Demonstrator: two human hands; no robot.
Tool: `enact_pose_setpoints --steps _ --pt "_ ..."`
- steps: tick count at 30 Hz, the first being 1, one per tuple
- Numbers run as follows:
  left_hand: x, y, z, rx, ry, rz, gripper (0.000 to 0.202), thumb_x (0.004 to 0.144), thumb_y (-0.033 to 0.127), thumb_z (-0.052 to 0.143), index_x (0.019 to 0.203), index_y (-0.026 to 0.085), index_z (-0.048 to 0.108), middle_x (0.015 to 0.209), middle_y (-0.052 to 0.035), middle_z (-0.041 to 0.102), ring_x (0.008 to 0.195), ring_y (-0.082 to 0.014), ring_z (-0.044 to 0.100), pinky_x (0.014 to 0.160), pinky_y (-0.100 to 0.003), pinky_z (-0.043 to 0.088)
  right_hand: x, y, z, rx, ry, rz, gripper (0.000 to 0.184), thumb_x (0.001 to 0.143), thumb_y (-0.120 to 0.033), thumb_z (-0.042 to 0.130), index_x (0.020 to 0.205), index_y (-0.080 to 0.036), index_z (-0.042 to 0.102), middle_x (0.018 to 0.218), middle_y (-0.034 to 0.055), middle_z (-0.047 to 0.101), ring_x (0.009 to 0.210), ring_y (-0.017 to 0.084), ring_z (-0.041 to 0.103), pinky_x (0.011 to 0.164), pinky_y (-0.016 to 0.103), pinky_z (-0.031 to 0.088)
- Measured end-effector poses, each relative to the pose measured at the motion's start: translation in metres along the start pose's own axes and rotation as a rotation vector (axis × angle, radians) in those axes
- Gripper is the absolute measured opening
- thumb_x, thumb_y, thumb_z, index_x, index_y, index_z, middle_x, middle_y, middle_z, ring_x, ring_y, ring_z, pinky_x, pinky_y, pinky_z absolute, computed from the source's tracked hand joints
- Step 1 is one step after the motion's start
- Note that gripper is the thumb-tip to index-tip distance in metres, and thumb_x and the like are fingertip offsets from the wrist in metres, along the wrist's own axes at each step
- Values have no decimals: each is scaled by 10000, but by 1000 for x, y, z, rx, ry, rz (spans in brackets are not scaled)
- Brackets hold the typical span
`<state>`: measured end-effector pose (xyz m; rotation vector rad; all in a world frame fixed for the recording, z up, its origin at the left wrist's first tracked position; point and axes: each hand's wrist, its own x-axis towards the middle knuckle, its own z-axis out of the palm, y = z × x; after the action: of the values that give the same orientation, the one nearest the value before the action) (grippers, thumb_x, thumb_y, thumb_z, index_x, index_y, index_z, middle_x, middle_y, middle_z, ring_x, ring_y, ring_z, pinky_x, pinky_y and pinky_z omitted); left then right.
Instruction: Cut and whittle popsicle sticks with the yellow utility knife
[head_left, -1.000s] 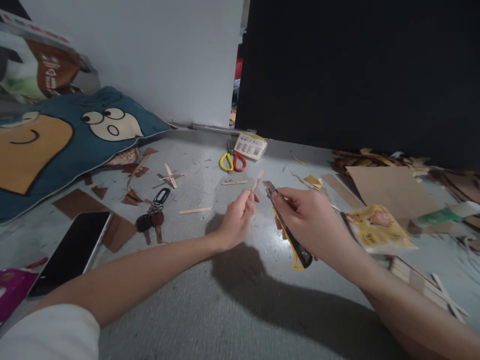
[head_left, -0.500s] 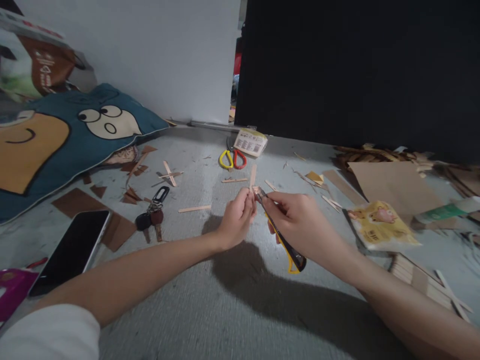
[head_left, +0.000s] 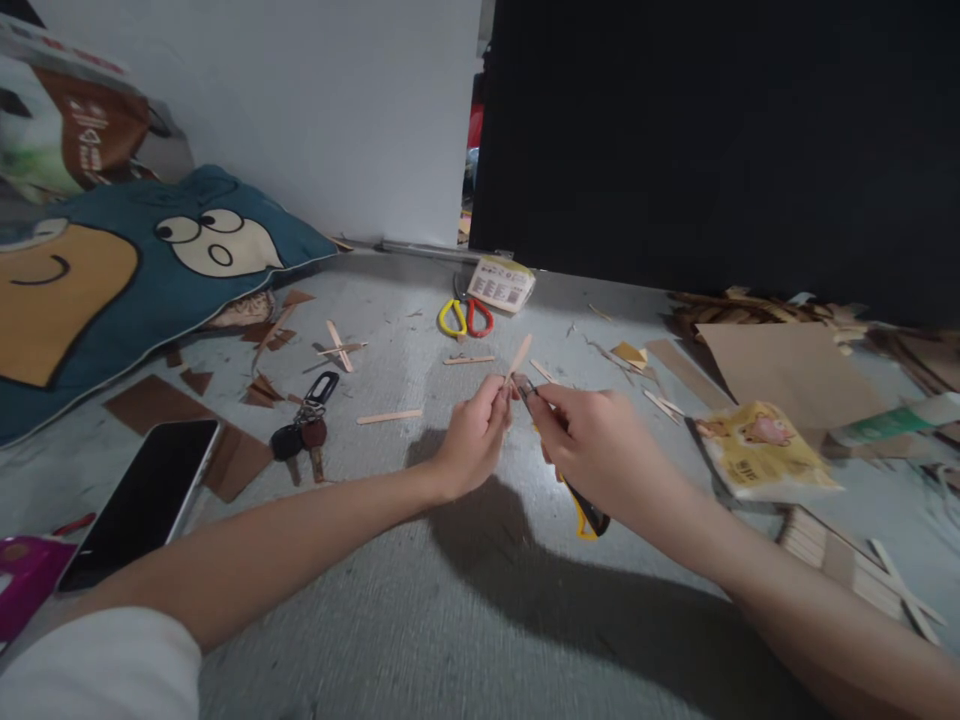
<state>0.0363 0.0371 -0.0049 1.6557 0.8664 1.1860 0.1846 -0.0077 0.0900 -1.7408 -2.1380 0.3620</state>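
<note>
Pinched in my left hand (head_left: 475,432) is a wooden craft stick (head_left: 520,355), its rounded end pointing up and away from me. My right hand (head_left: 600,432) is closed around a black and yellow utility knife (head_left: 588,512). The knife's front end is beside the stick, close to my left fingertips; whether the blade touches the wood I cannot tell. Past my hands lie a loose craft stick (head_left: 469,360) and scissors (head_left: 465,317) with yellow and red handles. Another craft stick (head_left: 390,416) lies left of my left hand.
On the left are keys (head_left: 306,437), a phone (head_left: 142,500), brown scraps and a blue cushion (head_left: 217,235). To the right sit a yellow packet (head_left: 765,450), a stack of craft sticks (head_left: 840,560), a cardboard sheet (head_left: 787,365) and a green-white tube (head_left: 896,420). A black panel (head_left: 720,140) stands behind.
The craft stick in my left hand has tilted to the right. My right hand and the knife have shifted slightly, with the knife's front end a little farther from the stick.
</note>
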Motion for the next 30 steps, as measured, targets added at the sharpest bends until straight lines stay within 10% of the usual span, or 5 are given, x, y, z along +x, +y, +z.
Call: enact_pose_setpoints --steps 18,30 --pt "1 -1 -2 155 16 -12 330 1103 464 349 902 236 477 645 52 450 561 -134 448 578 -283 316 9 2 -2 170 -88 56 410 1012 -267 466 608 -219 519 521 16 603 446 126 519 518 287 341" --pt "1 1 -1 63 17 -5 371 1112 489 333 854 240 431 654 44 470 582 -133 454 594 -290 348 13 -3 -10 738 -244 231 323 990 -328 513 697 -201 569 549 18 656 389 127 594 395 222 417"
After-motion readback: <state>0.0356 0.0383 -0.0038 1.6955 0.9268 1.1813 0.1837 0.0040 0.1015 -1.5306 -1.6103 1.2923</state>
